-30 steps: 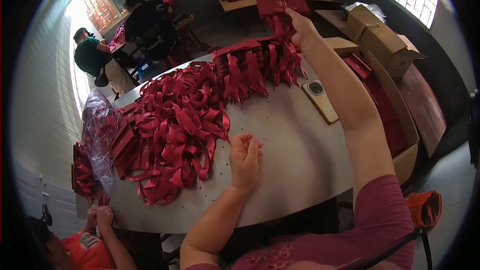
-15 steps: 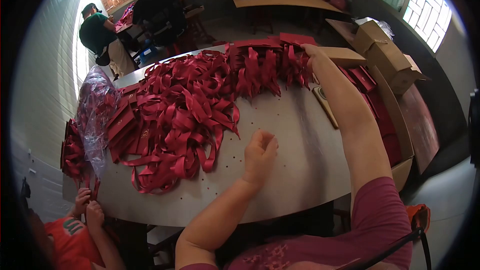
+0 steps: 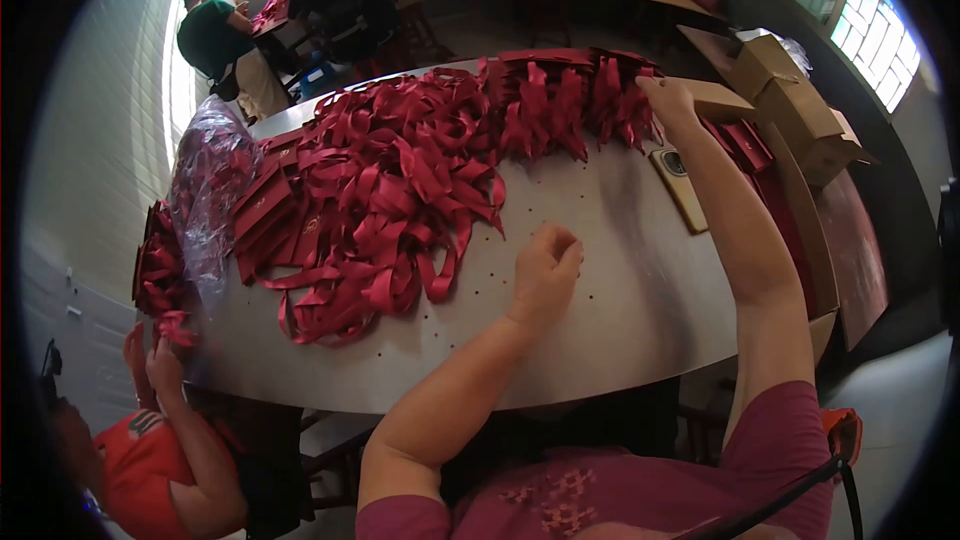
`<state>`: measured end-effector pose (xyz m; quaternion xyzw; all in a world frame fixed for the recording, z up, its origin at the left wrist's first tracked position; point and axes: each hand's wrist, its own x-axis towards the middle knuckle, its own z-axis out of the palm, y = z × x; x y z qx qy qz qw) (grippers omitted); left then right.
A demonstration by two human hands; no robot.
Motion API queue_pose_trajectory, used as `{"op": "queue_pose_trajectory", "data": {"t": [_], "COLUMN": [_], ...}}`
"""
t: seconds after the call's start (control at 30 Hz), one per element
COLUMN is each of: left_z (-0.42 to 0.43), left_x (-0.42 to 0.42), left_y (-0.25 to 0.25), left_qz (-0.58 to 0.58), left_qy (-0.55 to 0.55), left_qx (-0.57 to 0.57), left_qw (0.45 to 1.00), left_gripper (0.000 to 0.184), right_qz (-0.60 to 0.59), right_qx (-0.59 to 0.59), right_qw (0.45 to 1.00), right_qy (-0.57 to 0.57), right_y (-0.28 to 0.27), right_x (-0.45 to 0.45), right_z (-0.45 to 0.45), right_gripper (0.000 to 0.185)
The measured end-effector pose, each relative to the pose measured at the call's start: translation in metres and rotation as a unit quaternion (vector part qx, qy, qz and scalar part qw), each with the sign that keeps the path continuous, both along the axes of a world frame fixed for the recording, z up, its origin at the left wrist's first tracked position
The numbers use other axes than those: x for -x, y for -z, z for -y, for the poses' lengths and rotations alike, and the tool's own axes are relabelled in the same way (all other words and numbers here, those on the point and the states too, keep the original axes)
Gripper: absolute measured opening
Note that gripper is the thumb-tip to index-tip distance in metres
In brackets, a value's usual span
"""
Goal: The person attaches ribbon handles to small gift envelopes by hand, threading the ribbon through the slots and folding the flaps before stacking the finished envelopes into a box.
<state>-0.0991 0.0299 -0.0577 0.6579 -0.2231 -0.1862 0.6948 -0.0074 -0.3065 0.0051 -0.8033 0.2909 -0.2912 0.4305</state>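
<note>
My right hand [image 3: 668, 100] reaches to the far right end of a row of red paper bags [image 3: 545, 58], whose ribbon handles hang over the near side. Its fingertips are against the last bags; whether they grip one is hidden. My left hand [image 3: 548, 265] hovers over the bare metal tabletop, fingers curled in with nothing visible in them. Left of it spreads a big tangled heap of red ribbon handles [image 3: 400, 180]. More flat red bags [image 3: 265, 210] with small gold print lie at the heap's left side.
A phone [image 3: 678, 188] lies near my right forearm. Beside the table stands an open carton [image 3: 815, 240] holding red bags. Clear plastic wrap [image 3: 205, 190] covers a bundle at left. A person in orange [image 3: 160, 460] handles red ribbons at lower left; others work behind.
The view has shifted, so the table appears higher and further right. The bag tilted up under my right hand now sits lower in the row. My left hand remains curled above the table.
</note>
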Motion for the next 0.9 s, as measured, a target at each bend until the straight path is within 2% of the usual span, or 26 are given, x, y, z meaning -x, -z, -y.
{"op": "queue_pose_trajectory", "data": {"t": [0.03,0.07,0.2,0.27,0.3,0.4,0.47,0.6,0.7,0.8,0.9], "left_z": [0.001,0.002,0.005,0.004,0.002,-0.009,-0.013,-0.012,-0.011,-0.011,-0.009], "left_x": [0.0,0.001,0.005,0.006,0.004,-0.007,-0.01,-0.011,-0.005,0.0,-0.001], "left_y": [0.001,0.002,-0.001,-0.004,-0.005,-0.012,-0.026,-0.025,-0.029,-0.033,-0.028], "left_qz": [-0.001,-0.002,-0.002,-0.019,-0.017,0.063,0.089,0.062,0.046,0.072,0.068], "left_qy": [0.011,0.024,0.004,-0.067,-0.068,-0.195,-0.219,-0.201,-0.191,-0.182,-0.169], "left_qx": [0.003,0.007,0.02,0.068,0.066,0.119,0.135,0.122,0.105,0.085,0.074], "left_qw": [1.0,1.0,1.0,0.995,0.995,0.972,0.962,0.97,0.975,0.977,0.981], "left_gripper": [0.007,0.008,0.008,0.01,0.01,0.02,0.027,0.027,0.028,0.028,0.029], "right_qz": [-0.019,-0.017,0.064,0.127,0.126,0.141,0.211,0.21,0.197,0.165,0.03], "right_qx": [0.076,0.074,0.152,0.176,0.202,0.272,0.396,0.346,0.362,0.428,0.429], "right_qw": [0.997,0.997,0.961,0.93,0.915,0.881,0.853,0.892,0.902,0.888,0.883], "right_qy": [-0.006,-0.012,-0.221,-0.297,-0.325,-0.36,-0.268,-0.203,-0.129,0.0,0.191], "right_y": [-0.004,-0.004,-0.008,0.004,0.003,0.001,0.008,0.01,0.011,0.02,0.043], "right_x": [0.008,0.016,0.036,0.016,0.006,-0.028,-0.048,-0.039,0.003,0.05,0.11], "right_z": [-0.014,-0.031,-0.136,-0.172,-0.188,-0.228,-0.244,-0.255,-0.227,-0.147,-0.025], "right_gripper": [0.037,0.037,0.022,0.026,0.028,0.038,0.046,0.056,0.055,0.051,0.056]}}
